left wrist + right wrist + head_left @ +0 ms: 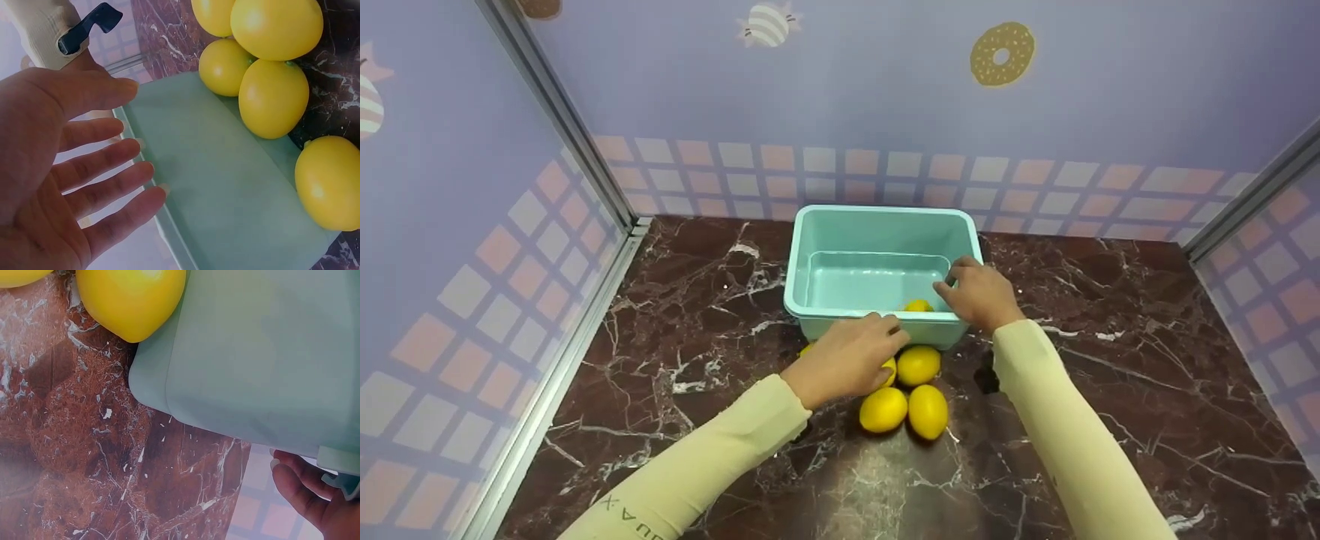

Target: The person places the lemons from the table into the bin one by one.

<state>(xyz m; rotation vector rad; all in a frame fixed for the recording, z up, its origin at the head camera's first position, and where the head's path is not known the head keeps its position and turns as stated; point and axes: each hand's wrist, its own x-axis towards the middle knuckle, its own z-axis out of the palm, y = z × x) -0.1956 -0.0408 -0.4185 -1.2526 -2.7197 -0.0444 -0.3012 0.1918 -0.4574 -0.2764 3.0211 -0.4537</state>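
Note:
A pale teal plastic bin point(885, 231) stands on the dark marbled tabletop, with one lemon point(919, 306) inside near its front wall. My left hand point(847, 356) is over the bin's near rim, fingers spread and nothing in the palm; the left wrist view shows its fingertips right at the rim. At the bin's right front corner, my right hand point(981, 294) reaches over the rim with fingers loosely bent and no lemon between them. Several lemons point(928, 412) lie in front of the bin, some partly hidden under the left hand. One lemon point(329, 183) sits close against the bin's outer wall.
Behind the bin rises a purple panel point(877, 97) with a pink and white checked band. Metal-framed panels close off the left and right sides. Marbled tabletop point(697, 315) extends on both sides of the bin.

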